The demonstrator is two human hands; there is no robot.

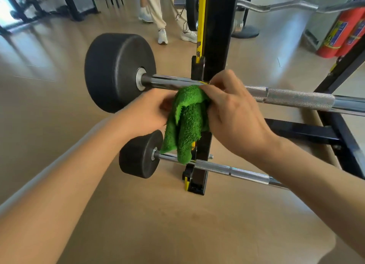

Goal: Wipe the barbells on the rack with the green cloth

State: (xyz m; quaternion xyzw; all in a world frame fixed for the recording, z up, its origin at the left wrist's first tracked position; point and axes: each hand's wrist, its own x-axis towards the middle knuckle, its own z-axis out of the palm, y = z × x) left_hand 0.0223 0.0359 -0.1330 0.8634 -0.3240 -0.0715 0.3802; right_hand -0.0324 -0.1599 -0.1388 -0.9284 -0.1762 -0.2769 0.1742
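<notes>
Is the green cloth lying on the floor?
No, both hands, left and right, hold the cloth up by the upper barbell.

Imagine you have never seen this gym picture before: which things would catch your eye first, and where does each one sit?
The bright green cloth at the centre stands out first, held between the left hand and right hand, just in front of the upper barbell. Next comes that bar's big black weight on the left. A smaller lower barbell sits below on the black and yellow rack.
</notes>
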